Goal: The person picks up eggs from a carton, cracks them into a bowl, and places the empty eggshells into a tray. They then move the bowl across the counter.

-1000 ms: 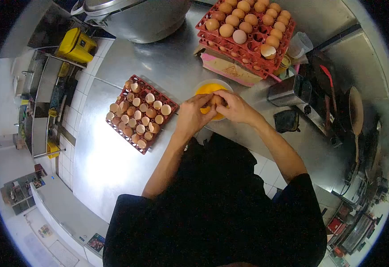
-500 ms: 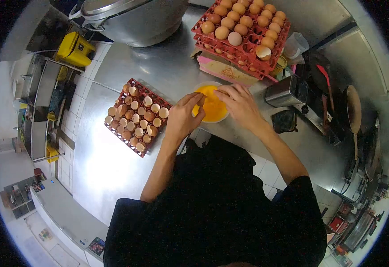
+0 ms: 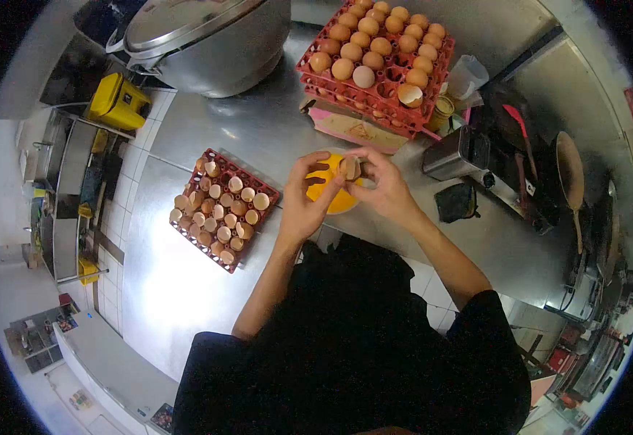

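Over a white bowl (image 3: 342, 210) of yellow egg, both my hands meet around a brown eggshell (image 3: 352, 170). My right hand (image 3: 383, 187) grips the shell between thumb and fingers. From the other side, my left hand (image 3: 305, 201) is curled with its thumb pressed against the shell; yellow egg shows between its thumb and fingers. To the left lies a red egg tray (image 3: 252, 235) filled with broken, empty shells. Beyond the bowl, stacked red egg trays (image 3: 387, 88) carry whole brown eggs, with one broken shell (image 3: 410, 95) in the near right corner.
The stacked trays rest on a pink box (image 3: 356, 130). A large lidded metal pot (image 3: 211, 58) stands at the back left. On the right are a metal container (image 3: 455, 154), a black cloth-like item (image 3: 455, 203), a clear plastic jug (image 3: 468, 76) and a pan (image 3: 569, 170).
The eggshell has come into view between my hands, which have turned so that my fingers are more spread. The whole view has shifted slightly, lowering the shell tray in it.
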The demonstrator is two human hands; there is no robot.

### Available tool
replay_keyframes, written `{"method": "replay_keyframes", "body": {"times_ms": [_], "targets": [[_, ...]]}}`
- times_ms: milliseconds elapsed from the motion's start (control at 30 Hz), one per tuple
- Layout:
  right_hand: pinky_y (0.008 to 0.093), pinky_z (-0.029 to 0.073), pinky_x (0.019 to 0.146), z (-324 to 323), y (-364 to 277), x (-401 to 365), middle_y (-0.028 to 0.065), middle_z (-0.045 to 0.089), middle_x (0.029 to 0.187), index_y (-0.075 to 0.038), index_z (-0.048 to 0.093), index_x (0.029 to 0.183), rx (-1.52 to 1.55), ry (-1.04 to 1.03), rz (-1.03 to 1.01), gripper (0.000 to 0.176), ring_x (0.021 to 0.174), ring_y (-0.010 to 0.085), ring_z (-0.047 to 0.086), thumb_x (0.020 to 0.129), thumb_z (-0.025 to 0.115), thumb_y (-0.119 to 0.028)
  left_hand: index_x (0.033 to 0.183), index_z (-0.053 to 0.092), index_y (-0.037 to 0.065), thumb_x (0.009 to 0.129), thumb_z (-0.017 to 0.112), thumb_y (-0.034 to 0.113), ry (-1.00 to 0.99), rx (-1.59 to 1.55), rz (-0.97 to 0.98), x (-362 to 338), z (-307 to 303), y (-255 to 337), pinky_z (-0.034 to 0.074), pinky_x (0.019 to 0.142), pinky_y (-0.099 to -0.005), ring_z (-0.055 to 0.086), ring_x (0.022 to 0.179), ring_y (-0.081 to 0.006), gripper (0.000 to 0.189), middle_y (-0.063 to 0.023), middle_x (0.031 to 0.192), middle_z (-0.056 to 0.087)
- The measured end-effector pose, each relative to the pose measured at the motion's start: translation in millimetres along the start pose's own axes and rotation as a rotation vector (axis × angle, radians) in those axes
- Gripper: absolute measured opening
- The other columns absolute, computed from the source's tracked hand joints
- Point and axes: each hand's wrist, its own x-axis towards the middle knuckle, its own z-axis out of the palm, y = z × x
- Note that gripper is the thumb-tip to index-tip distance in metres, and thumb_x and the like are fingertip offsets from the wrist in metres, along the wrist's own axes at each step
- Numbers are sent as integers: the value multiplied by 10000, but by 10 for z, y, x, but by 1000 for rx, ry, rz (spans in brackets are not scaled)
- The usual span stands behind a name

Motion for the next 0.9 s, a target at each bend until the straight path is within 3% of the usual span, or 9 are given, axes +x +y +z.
{"method": "replay_keyframes", "body": {"times_ms": [67,167,267,333,367,433,533,667,900], "targets": [[353,546,1051,-95,-199,85,53,689,1266,-39,594,1400,38,-9,31,520,1202,159,673,932,819,-26,1389,627,29,1030,768,144,7,-90,-37,17,-9,48,542,1048,-365,640,1274,-223,402,-131,1448,631],[331,587,931,-313,-586,388,84,728,1167,-57,658,1258,-202,178,-204,420,1043,178,729,878,834,-36,1379,623,3,1015,799,198,31,-88,-29,16,-46,-2,563,979,-372,683,1179,-229,448,-134,1373,679],[421,533,1046,-621,-721,690,91,734,1163,-76,668,1214,-597,377,-341,428,1107,241,713,844,875,-139,1374,628,8,1019,795,200,45,-116,-102,-55,-71,-52,559,973,-364,689,1153,-219,437,-121,1341,691],[533,389,1193,-770,-682,858,93,732,1166,-91,679,1262,-1049,497,-386,508,1191,320,664,832,886,-264,1372,629,8,1024,789,192,53,-109,-132,-115,-90,-125,555,971,-358,694,1122,-209,425,-111,1313,699],[533,389,1193,-831,-610,908,93,732,1166,-91,679,1262,-1049,492,-388,508,1191,320,664,832,886,-264,1372,629,8,1024,789,192,57,-110,-133,-149,-93,-170,555,971,-358,694,1122,-209,425,-111,1313,699],[611,251,1258,-848,-497,993,73,736,1184,-109,691,1310,-1260,489,-386,565,1245,328,630,835,876,-353,1368,629,8,1032,782,189,89,-151,-155,-201,-112,-215,545,983,-353,680,1146,-199,411,-103,1316,694],[650,260,1242,-795,-570,1072,70,740,1212,-118,672,1376,-1280,490,-536,592,1242,309,646,854,849,-334,1376,624,7,1046,770,190,117,-178,-174,-284,-177,-251,535,1008,-356,663,1180,-197,404,-102,1345,677],[637,305,1197,-754,-515,1362,76,742,1211,-162,701,1332,-1443,198,-530,462,1227,298,657,902,799,-295,1393,610,-2,1068,746,194,142,-250,-259,-309,-202,-289,518,1043,-355,650,1197,-201,403,-116,1387,646],[583,386,1105,-743,-564,1643,105,730,1128,-154,718,1230,-1562,77,-402,441,1172,305,669,829,830,-301,1388,614,-5,1071,742,213,136,-229,-250,-341,-191,-350,517,1041,-353,651,1203,-211,405,-124,1373,656]]}}
